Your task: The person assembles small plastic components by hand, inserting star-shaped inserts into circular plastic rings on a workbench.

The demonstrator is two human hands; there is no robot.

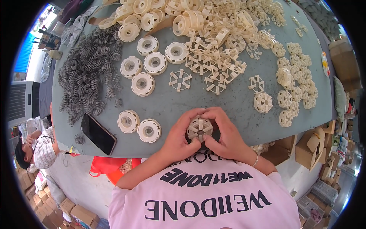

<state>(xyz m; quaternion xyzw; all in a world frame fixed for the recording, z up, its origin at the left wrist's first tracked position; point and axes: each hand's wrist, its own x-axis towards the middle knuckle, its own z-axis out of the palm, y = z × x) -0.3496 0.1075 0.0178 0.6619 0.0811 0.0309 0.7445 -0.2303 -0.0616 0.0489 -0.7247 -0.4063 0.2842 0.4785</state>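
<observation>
Both hands meet at the near edge of the grey table point(171, 103), wrapped around one cream plastic wheel point(199, 128) with spokes. My left hand point(179, 139) grips its left side, fingers curled over the rim. My right hand point(225, 135) grips its right side, thumb pressing near the hub. Two finished cream wheels point(138, 126) lie just left of my hands.
A black phone point(98, 133) lies at the table's near left edge. A heap of metal springs point(91, 72) fills the left side. Cream wheels and spoked inserts point(213, 49) cover the far and right parts. A person sits at lower left; cardboard boxes point(310, 147) stand at right.
</observation>
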